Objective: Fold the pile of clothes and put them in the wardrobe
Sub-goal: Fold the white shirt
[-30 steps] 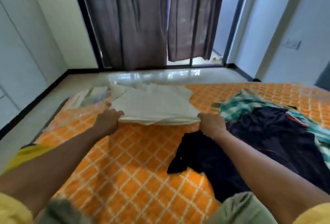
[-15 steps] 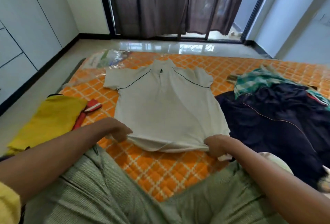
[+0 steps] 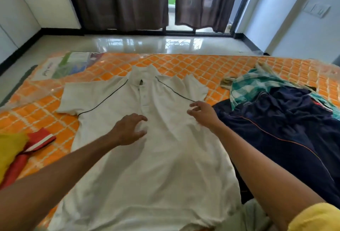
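Note:
A white polo shirt [image 3: 147, 166] with thin dark piping lies spread flat, collar away from me, on the orange patterned mattress [image 3: 211, 68]. My left hand [image 3: 128, 129] hovers over the shirt's chest with fingers spread and loosely bent, holding nothing. My right hand [image 3: 202, 112] is over the shirt's right shoulder seam, fingers spread, empty. To the right lies the pile of clothes: a dark navy garment [image 3: 285, 129] over a teal checked cloth [image 3: 257, 85].
A yellow garment [image 3: 9, 147] and a red cloth with a white stripe [image 3: 35, 142] lie at the left edge. A clear plastic packet [image 3: 70, 65] sits at the mattress's far left corner. Beyond are glossy floor tiles, dark curtains [image 3: 119, 0] and white cabinet doors on the left.
Both hands let go of the shirt's bottom hem and moved up over its chest and shoulder. The shirt now lies flat and spread out.

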